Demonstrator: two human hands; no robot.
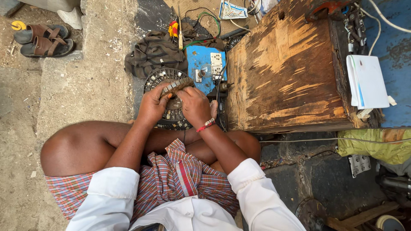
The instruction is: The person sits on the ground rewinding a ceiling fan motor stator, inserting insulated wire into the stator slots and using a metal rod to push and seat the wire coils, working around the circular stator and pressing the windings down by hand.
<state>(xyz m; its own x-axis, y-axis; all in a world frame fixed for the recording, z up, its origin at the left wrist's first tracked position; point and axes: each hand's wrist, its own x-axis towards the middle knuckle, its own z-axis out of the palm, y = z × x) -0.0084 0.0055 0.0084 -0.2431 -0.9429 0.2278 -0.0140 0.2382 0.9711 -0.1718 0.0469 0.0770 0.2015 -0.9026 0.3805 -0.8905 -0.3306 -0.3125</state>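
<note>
The person sat cross-legged on the floor (85, 85), both hands over one round, dark motor winding (165, 96) lying flat just beyond the knees. The left hand (153, 105) curled over its left rim, fingers closed on a short flat strip (176, 84) that ran left to right, slightly tilted, across the far half of the disc. The right hand (195, 105), with a red thread bracelet (206, 125) at the wrist, pressed on the centre and right side, fingers bent; whether they pinched anything I could not tell. The strip lay nearer the left hand. Just beyond stood one blue switch box (206, 64), one dark bag (154, 51) to its left, and one large wooden block (287, 68) to the right. Two sandals (42, 39) lay far left.
</note>
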